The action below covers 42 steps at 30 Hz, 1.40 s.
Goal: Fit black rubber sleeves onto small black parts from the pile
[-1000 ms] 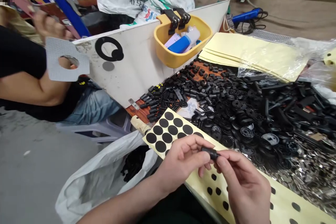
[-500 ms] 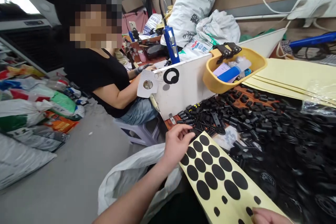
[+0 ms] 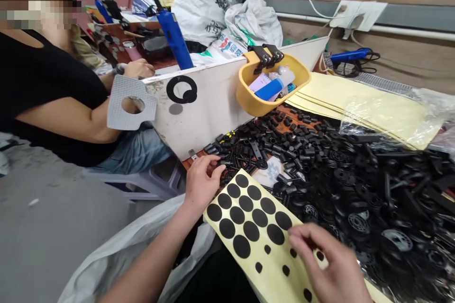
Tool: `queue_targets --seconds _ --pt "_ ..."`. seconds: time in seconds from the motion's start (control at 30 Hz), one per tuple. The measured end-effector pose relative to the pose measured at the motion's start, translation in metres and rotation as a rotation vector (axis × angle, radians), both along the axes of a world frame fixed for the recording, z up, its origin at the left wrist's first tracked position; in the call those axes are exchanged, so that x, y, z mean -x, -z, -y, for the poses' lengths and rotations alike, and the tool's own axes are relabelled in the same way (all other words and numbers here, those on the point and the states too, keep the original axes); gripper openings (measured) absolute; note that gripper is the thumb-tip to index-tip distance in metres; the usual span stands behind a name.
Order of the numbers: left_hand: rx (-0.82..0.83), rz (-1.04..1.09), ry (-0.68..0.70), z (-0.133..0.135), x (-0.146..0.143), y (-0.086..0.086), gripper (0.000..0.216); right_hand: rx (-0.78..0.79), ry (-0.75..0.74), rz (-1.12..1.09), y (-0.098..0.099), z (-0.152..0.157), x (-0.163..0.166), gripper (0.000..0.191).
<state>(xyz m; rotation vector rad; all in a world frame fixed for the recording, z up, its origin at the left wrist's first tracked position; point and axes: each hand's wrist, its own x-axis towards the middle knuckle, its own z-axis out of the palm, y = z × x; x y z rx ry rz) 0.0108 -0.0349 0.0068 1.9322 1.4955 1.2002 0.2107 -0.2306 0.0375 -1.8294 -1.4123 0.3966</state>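
My right hand lies across the lower right edge of a cream backing sheet, which carries rows of round, matte black adhesive dots. Its fingers curl close together at the sheet's edge; I cannot tell whether they pinch a dot. My left hand sits just past the sheet's upper left edge, its fingers slightly apart, touching a heap of small black cylinders. Beyond the sheet, that heap covers the brown counter, and to its right lie ridged, spoked black wheels. Farther past the sheet stand a smooth white board and a yellow caddy. Left of the sheet, a crumpled white plastic bag hangs beside the counter's edge, above the gray floor. Behind the board rests a co-worker's hand.
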Motion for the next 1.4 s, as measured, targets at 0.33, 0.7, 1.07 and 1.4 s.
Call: queue_targets --seconds 0.33,0.7,1.07,1.4 --pt "-0.084 0.026 0.118 0.049 -0.005 -0.02 0.006 0.367 -0.413 0.511 -0.024 -0.125 -0.005 0.009" --pt "-0.113 0.031 0.345 0.067 -0.018 -0.024 0.012 -0.005 -0.121 0.32 -0.015 -0.085 -0.056 0.027" --pt "0.226 -0.481 0.709 0.002 -0.169 -0.056 0.016 -0.338 0.485 -0.585 -0.044 0.02 -0.026 0.026" --pt "0.337 -0.267 0.822 0.039 -0.144 -0.077 0.025 -0.435 0.448 -0.429 -0.042 0.046 -0.024 0.01"
